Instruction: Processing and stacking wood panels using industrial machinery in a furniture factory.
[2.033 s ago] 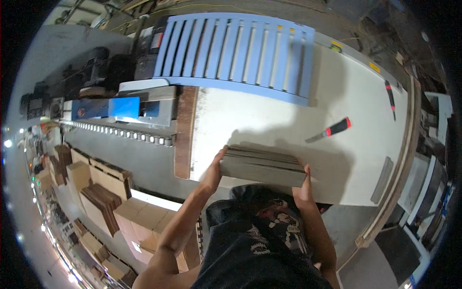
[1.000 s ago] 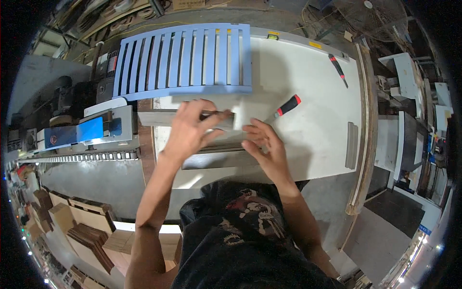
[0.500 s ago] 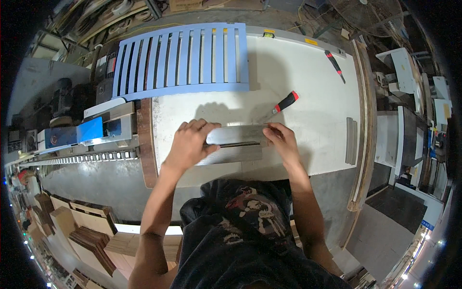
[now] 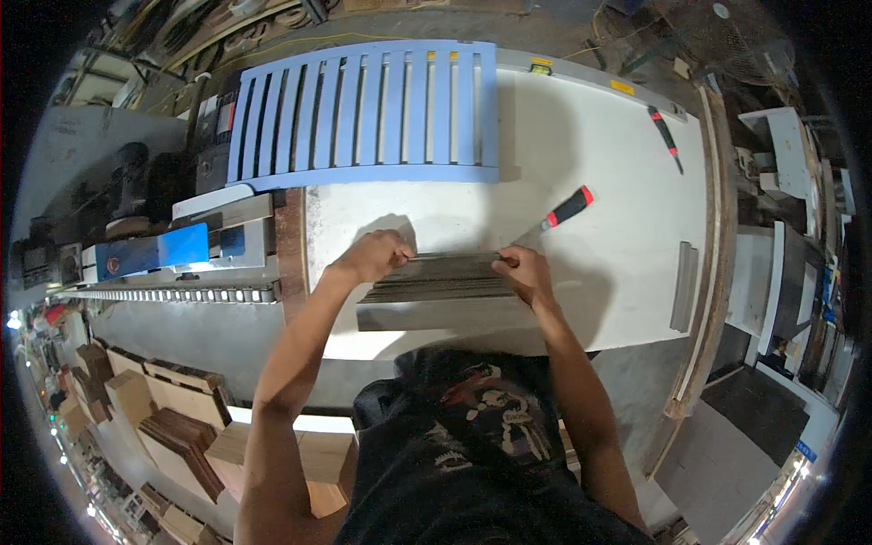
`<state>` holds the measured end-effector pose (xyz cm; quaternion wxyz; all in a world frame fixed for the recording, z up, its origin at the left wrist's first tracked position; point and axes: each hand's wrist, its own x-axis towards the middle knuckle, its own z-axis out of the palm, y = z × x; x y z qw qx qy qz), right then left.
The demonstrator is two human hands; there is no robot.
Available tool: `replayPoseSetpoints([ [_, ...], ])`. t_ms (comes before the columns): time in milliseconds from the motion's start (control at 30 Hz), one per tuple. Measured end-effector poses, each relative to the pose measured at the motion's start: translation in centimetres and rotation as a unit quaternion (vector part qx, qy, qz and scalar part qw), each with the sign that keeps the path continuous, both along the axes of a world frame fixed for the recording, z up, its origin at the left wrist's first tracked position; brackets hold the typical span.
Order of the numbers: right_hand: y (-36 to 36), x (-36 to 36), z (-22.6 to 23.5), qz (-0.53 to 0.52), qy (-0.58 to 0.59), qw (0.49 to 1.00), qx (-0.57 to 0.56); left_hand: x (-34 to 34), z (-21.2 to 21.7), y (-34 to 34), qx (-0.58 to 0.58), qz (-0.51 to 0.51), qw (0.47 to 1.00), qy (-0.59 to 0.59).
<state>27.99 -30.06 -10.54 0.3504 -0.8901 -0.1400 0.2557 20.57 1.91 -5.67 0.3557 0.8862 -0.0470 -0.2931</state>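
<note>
On the white work board [image 4: 409, 202], a grey strip with dark ridged lines [image 4: 445, 275] is held between my two hands, tilted so that its lined side shows. My left hand [image 4: 377, 257] pinches its left end. At the other end, my right hand [image 4: 527, 274] has its thumb and fingers closed on the corner. A smooth flat grey strip [image 4: 436, 316] lies just nearer to me, partly covered by the ridged one. Beyond my right hand rests a tool with a black and red handle [image 4: 570, 207], its thin metal blade pointing toward my hands.
A blue slatted panel [image 4: 363, 173] covers the far left of the board. Along the back edge runs a spirit level [image 4: 581, 80]. A second black and red handled tool [image 4: 665, 136] and short grey strips [image 4: 684, 286] lie at the right. Machinery [image 4: 127, 182] stands at left.
The grey strip in my hands has turned from its smooth, pale face to its dark, lined side. My view has shifted slightly, moving the whole scene to the right.
</note>
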Motion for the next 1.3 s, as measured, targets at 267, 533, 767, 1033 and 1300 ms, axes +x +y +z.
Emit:
replayPoseSetpoints([
  [267, -0.5, 0.0, 1.2, -0.032, 0.013, 0.998, 0.045, -4.5, 6.2, 10.2, 0.32, 0.216, 0.874, -0.294],
  [533, -1.8, 0.1, 1.5, -0.08, -0.001, 0.994, 0.078, -7.4, 5.7, 19.5, 0.439, 0.207, 0.848, -0.211],
  [767, -3.1, -1.0, 1.7, -0.173, 0.047, 0.97, 0.161, -2.9, 5.3, 9.7, 0.22, 0.101, 0.934, -0.261],
  [1033, -3.6, -2.2, -0.4, -0.207, 0.215, 0.908, 0.294, 5.2, 2.7, -3.3, 0.11, -0.106, 0.976, -0.157],
  [1300, -3.4, -2.4, -2.1, -0.198, 0.177, 0.938, 0.221, 6.2, 2.4, -8.3, 0.084, -0.19, 0.977, -0.052],
])
